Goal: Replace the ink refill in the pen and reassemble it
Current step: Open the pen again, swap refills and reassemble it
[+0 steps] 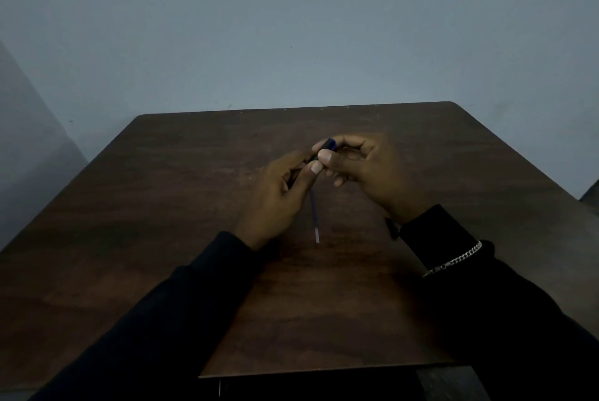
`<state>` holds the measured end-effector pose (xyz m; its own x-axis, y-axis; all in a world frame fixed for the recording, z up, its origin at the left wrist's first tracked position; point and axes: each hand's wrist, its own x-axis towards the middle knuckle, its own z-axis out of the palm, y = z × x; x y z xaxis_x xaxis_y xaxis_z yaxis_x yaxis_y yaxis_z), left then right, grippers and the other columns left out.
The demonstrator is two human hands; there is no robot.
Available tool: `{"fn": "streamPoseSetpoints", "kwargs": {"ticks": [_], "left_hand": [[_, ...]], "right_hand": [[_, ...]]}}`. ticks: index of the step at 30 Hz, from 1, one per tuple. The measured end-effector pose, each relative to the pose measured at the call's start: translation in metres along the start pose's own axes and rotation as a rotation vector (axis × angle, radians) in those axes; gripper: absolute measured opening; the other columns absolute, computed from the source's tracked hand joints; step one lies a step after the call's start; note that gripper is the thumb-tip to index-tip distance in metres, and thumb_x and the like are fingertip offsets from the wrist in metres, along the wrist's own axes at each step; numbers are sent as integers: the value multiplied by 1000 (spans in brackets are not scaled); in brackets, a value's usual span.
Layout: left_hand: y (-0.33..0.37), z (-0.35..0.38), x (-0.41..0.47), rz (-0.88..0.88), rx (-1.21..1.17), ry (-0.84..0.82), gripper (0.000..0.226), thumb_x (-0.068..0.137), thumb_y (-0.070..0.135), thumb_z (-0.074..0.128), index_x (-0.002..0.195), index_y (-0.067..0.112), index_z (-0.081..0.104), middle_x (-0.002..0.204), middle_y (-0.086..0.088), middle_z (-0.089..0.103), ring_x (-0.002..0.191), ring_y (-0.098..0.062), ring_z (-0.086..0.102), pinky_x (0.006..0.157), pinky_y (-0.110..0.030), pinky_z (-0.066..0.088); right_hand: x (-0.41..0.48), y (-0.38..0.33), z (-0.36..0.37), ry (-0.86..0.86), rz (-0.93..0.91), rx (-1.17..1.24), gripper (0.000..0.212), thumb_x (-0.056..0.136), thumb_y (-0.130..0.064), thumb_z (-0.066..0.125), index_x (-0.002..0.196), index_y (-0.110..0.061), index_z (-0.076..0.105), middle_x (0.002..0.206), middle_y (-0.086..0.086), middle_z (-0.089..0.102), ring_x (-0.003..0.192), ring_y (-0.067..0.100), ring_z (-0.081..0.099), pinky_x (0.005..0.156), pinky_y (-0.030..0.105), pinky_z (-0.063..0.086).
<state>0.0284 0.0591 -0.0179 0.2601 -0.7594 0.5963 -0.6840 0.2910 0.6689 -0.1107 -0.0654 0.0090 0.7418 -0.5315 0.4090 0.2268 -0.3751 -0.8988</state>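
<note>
A dark pen [328, 145] with a blue end is held above the middle of the brown table [162, 206]. My left hand [278, 193] grips the pen's lower part, which is mostly hidden in the fingers. My right hand [363, 167] pinches the blue upper end with thumb and forefinger. A thin ink refill [314, 219], blue with a pale tip, lies on the table just below and between the two hands.
A bare grey wall [291, 28] rises behind the table's far edge. Black sleeves cover both forearms, and a silver chain bracelet [453, 259] sits on the right one. The table's near edge runs along the bottom of the view.
</note>
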Motion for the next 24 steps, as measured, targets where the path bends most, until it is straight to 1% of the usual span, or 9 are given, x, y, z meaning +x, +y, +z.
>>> {"fn": "streamPoseSetpoints", "kwargs": {"ticks": [2,4,7,9,12,14,16,19,24], "left_hand": [[2,0,0,3,-6,-2,17,110,21,52,115,29,66,80,32,64,74,8,61,66,-3,40],[-1,1,-1,-11,-18,3,16,110,26,52,110,24,68,78,25,65,71,7,60,64,-7,40],[-6,5,-3,-95,-10,10,46,105,51,46,95,12,68,70,0,57,62,-2,52,58,-29,40],[-8,5,-4,-131,-18,13,50,103,58,44,94,17,70,65,5,54,60,-4,51,57,-31,41],[-11,0,-4,-182,-107,49,45,104,56,44,92,23,72,60,13,51,56,0,49,56,-24,39],[-13,-3,-4,-241,-178,62,46,104,58,45,93,23,73,59,11,48,55,-1,47,53,-16,38],[-14,-5,-3,-264,-207,72,48,104,59,45,94,22,74,58,10,47,52,-1,45,50,-13,37],[-12,-7,-1,-259,-214,81,47,105,58,44,95,23,73,57,10,48,50,-1,45,48,-13,36],[-8,-6,-2,-255,-224,68,44,105,57,45,95,24,73,57,12,50,51,0,46,47,-14,39]], "right_hand": [[0,0,0,8,-14,-7,11,93,-14,72,100,-20,78,82,5,76,70,14,69,56,25,56],[0,1,0,10,-16,-17,11,95,-12,70,101,-19,77,81,3,75,70,13,68,56,25,55],[3,0,-1,54,40,77,8,98,-14,65,100,-14,73,81,-1,74,72,11,68,56,24,55],[5,-3,-9,126,82,204,9,101,-14,61,98,-10,69,86,4,73,72,11,69,57,22,55],[8,-5,-25,209,129,233,12,103,-12,58,98,-8,68,90,9,73,71,11,70,61,21,55],[9,-2,-31,236,190,119,10,103,-12,61,102,-6,69,86,8,74,68,11,69,61,21,56],[8,4,-30,237,244,-118,17,99,-14,67,113,-4,70,81,7,75,64,11,71,61,22,58],[7,14,-19,180,334,-443,27,93,-22,75,118,-17,66,82,4,75,64,7,72,59,20,56],[12,25,-11,102,455,-722,26,90,-23,79,112,-15,68,93,2,72,83,15,71,72,27,57]]}}
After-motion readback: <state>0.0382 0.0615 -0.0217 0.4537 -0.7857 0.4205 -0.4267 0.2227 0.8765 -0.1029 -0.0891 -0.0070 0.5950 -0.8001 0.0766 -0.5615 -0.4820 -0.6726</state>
